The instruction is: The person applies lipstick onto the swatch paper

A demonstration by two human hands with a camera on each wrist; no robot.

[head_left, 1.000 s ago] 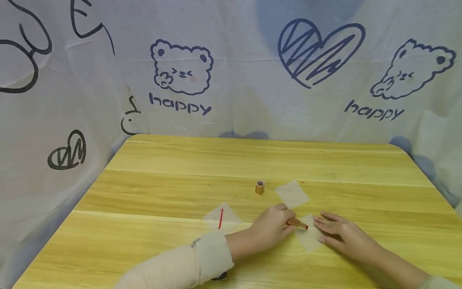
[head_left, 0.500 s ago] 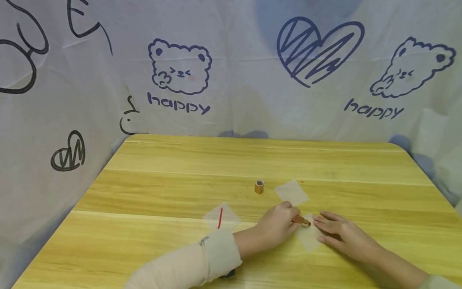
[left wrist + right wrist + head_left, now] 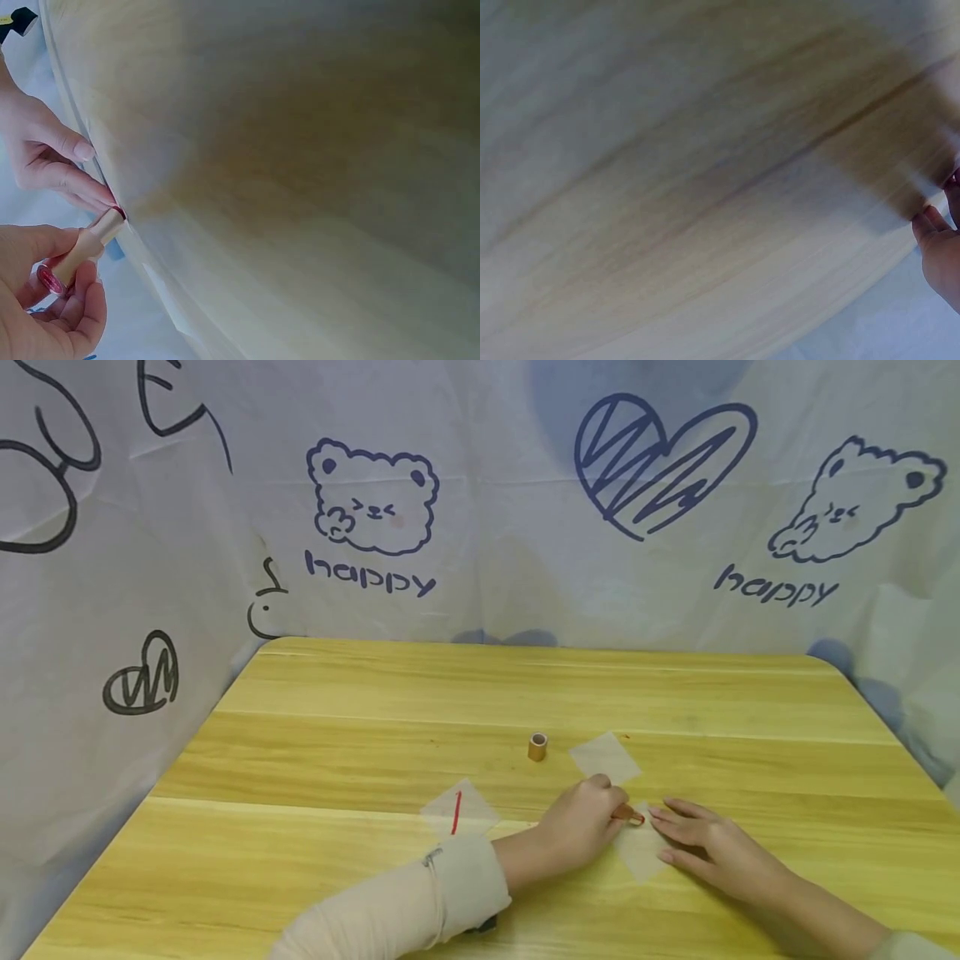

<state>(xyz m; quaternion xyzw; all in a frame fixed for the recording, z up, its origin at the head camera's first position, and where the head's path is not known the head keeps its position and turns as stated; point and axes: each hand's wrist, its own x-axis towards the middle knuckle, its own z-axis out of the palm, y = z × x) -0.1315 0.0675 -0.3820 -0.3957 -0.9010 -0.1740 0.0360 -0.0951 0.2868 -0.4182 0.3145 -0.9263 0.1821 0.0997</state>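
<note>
My left hand (image 3: 581,827) pinches a lipstick (image 3: 628,814) in a gold-toned tube, its red tip pointing right over a thin, translucent paper square (image 3: 641,858). In the left wrist view the lipstick (image 3: 79,253) lies between thumb and fingers, with a shiny red base end showing. My right hand (image 3: 716,842) rests its fairly straight fingertips on the right edge of that square. Whether the tip touches the paper is too small to tell. Only part of a hand (image 3: 941,255) shows at the right edge of the right wrist view.
The lipstick's cap (image 3: 537,747) stands upright beyond my left hand. Another paper square (image 3: 603,756) lies to its right. A square (image 3: 480,814) with a red stroke lies to the left, partly behind my sleeve. A dark object (image 3: 486,924) peeks out under the sleeve.
My left hand has moved slightly right and away from me, carrying the lipstick tip toward the square's far corner. The right hand stays in place.
</note>
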